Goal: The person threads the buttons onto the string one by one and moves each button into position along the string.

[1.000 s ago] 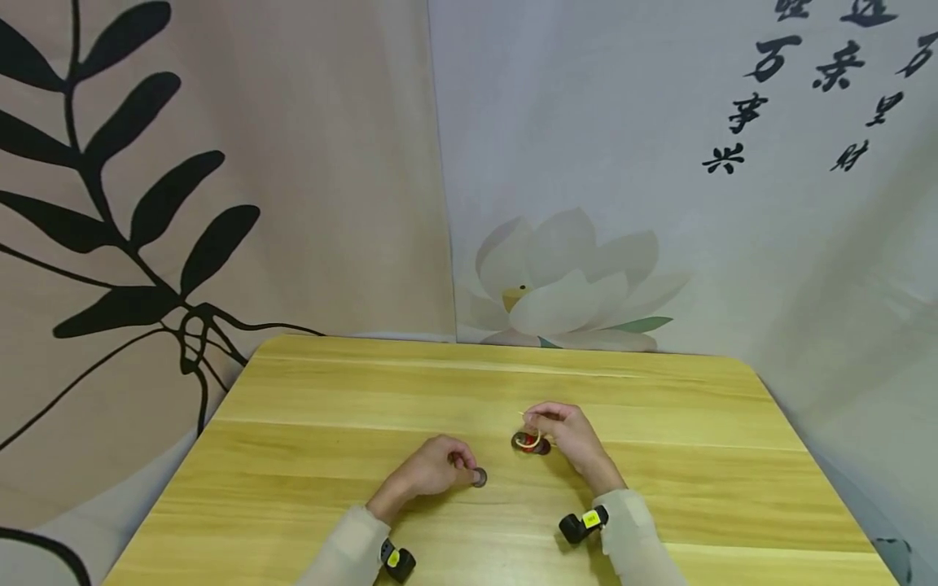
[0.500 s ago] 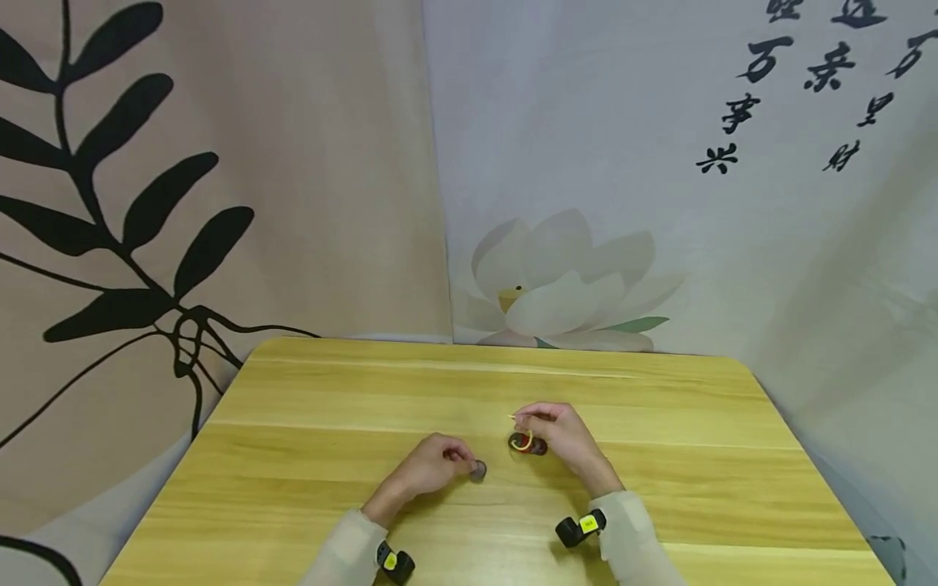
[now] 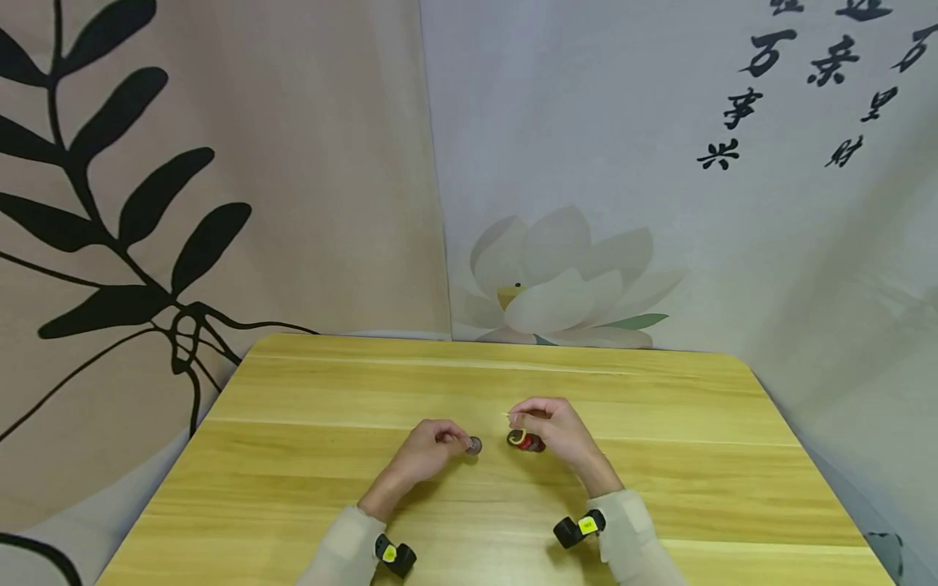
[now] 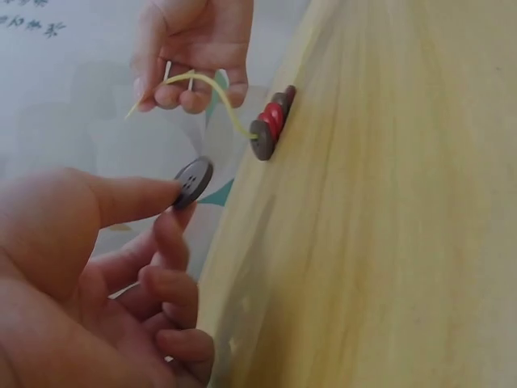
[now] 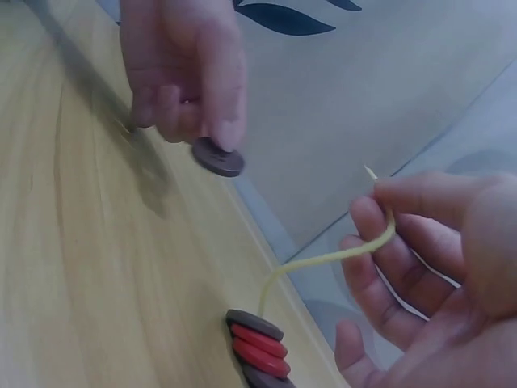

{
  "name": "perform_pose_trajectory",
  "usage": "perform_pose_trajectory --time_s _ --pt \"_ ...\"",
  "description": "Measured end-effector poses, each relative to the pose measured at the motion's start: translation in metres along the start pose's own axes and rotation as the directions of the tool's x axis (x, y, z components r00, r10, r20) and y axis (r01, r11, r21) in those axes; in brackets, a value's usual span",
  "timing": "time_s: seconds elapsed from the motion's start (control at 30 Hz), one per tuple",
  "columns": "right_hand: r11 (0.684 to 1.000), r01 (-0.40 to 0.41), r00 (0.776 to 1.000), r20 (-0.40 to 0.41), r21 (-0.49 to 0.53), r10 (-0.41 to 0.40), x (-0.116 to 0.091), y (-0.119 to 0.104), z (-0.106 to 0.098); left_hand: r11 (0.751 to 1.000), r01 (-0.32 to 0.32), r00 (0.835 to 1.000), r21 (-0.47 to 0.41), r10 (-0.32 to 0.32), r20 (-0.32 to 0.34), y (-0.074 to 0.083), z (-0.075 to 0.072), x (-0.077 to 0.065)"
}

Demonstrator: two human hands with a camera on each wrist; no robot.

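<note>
My left hand (image 3: 427, 452) pinches a dark brown button (image 4: 194, 183) by its edge between thumb and fingers; several small holes show in its face. To the right, my right hand (image 3: 554, 429) pinches a yellow string (image 5: 323, 259) close to its tip, which sticks out past the thumb. The string runs down into a row of threaded buttons, with red buttons (image 5: 260, 350) between dark brown ones (image 4: 262, 141). This row lies close over the tabletop, below the right fingers. A short gap separates the held button from the string tip.
The wooden table (image 3: 330, 391) stretches out around both hands. Behind it hang printed cloths, one with a dark leafy branch (image 3: 154, 195), one with a pale lotus (image 3: 572, 285). Each wrist wears a black camera (image 3: 396, 557).
My left hand has moved away from me, lifting the button up toward the height of the string tip. The right hand has shifted slightly left, still pinching the string.
</note>
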State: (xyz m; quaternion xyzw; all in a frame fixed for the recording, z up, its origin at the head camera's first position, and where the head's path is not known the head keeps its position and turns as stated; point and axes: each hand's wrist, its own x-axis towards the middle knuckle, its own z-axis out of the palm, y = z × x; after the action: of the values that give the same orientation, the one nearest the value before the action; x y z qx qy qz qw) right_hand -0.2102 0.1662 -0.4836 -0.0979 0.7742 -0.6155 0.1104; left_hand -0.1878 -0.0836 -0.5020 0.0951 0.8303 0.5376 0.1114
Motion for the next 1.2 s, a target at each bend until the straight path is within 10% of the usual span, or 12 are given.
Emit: perform_pose_trajectory --time_s 0.63,1.2 --pt "0.997 0.049 0.998 -0.034 -0.056 -0.051 -0.005 -0.022 0.01 0.985 0.018 0.972 -0.169 -0.058 -0.229 0.024 -0.004 0.007" --pt "0.987 0.12 0.991 -0.05 -0.108 -0.126 -0.008 -0.023 0.016 0.973 0.004 0.971 -0.231 -0.059 -0.231 0.034 0.003 0.006"
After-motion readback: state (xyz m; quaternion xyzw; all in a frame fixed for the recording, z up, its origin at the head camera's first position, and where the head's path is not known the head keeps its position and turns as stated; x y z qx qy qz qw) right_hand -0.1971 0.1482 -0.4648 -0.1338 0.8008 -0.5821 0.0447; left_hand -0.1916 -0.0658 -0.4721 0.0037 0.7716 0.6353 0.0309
